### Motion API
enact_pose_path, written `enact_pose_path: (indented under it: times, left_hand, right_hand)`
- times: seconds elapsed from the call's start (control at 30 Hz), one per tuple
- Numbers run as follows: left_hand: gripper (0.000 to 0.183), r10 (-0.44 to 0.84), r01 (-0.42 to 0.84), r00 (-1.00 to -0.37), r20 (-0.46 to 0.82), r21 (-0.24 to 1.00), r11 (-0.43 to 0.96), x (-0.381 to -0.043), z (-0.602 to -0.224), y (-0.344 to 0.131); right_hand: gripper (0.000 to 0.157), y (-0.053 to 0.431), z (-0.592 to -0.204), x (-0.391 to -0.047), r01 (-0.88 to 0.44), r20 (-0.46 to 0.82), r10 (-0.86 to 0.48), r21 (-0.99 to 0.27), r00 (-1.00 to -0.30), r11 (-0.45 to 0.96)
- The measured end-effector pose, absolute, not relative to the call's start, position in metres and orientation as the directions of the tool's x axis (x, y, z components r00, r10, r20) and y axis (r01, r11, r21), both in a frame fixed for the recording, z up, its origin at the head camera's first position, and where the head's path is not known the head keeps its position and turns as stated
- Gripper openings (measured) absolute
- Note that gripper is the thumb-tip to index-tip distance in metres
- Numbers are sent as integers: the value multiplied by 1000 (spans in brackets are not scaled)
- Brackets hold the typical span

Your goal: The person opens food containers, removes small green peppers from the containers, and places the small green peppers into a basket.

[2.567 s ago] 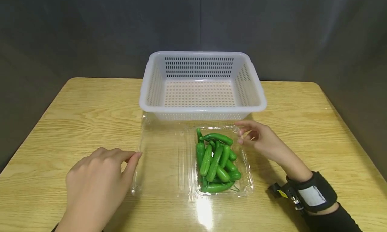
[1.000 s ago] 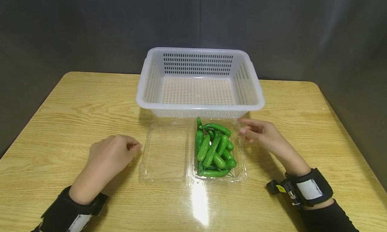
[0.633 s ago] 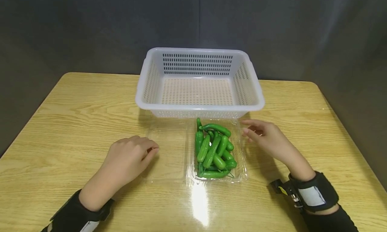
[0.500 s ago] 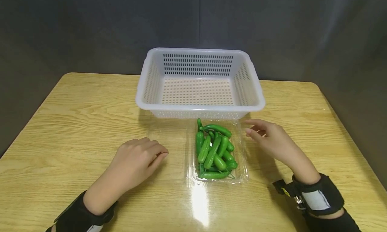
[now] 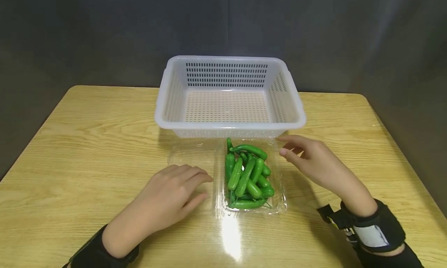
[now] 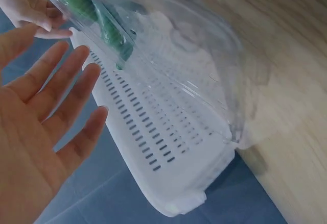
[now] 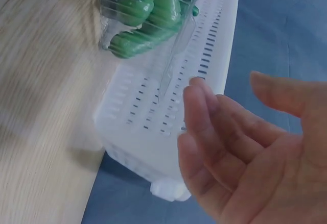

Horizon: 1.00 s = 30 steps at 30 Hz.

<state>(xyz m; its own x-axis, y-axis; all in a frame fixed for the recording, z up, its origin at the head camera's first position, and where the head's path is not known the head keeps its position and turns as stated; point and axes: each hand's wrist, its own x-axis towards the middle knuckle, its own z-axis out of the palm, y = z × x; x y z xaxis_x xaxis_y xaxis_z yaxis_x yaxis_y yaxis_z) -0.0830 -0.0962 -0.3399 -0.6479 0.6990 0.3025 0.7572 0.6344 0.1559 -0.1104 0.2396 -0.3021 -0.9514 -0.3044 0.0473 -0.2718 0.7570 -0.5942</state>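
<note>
A clear plastic clamshell box (image 5: 283, 206) lies unfolded, its lid (image 5: 193, 153) flat to the left. Several small green cucumbers (image 5: 245, 180), some thin and curved like peppers, are heaped in its right half. Above the lid hovers my left hand (image 5: 171, 196), back up, fingertips pointing at the box's hinge. The left wrist view shows that palm (image 6: 30, 137) bare with the fingers spread. My right hand (image 5: 312, 159) is at the box's upper right corner, fingers loosely bent; in the right wrist view nothing lies in the palm (image 7: 271, 178).
Directly behind the box stands a white slotted plastic basket (image 5: 228, 125), with nothing inside. Both rest on a wood-grain table (image 5: 87, 151). A dark grey curtain (image 5: 223, 23) hangs behind the table's back edge.
My left hand has left the lid's outer edge and moved right over the lid, its fingers spreading. The box has slid nearer the basket. My right hand stays by the box's right edge.
</note>
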Motion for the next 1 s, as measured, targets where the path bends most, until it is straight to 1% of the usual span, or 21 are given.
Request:
enact_pose_path:
  times: [0.17, 0.27, 0.37, 0.5, 0.7, 0.83, 1.0]
  left_hand:
    - [63, 706, 739, -673, 218, 201, 643, -81, -337, -91]
    - [77, 708, 724, -688, 159, 218, 654, -84, -337, -89]
    - [86, 701, 703, -706, 101, 222, 676, -90, -339, -88]
    - [94, 693, 682, -719, 48, 236, 692, -97, -339, -87]
    - [100, 700, 680, -713, 43, 284, 676, -103, -339, -87]
    - [103, 693, 652, -720, -10, 331, 682, -105, -338, -82]
    - [114, 700, 631, -709, -86, 366, 684, -108, -336, -75]
  right_hand:
    - [33, 230, -303, -116, -356, 133, -343, -558, -930, 750]
    - [30, 227, -302, -118, -392, 171, -361, -559, -917, 731]
    - [28, 224, -299, -119, -415, 191, -377, -574, -906, 706]
    - [26, 219, -295, -122, -448, 199, -418, -603, -886, 661]
    - [27, 207, -296, -127, -509, 184, -521, -622, -833, 595]
    - [29, 199, -299, -129, -570, 173, -604, -599, -778, 562]
    - [35, 193, -299, -131, -644, 160, -680, -527, -716, 554]
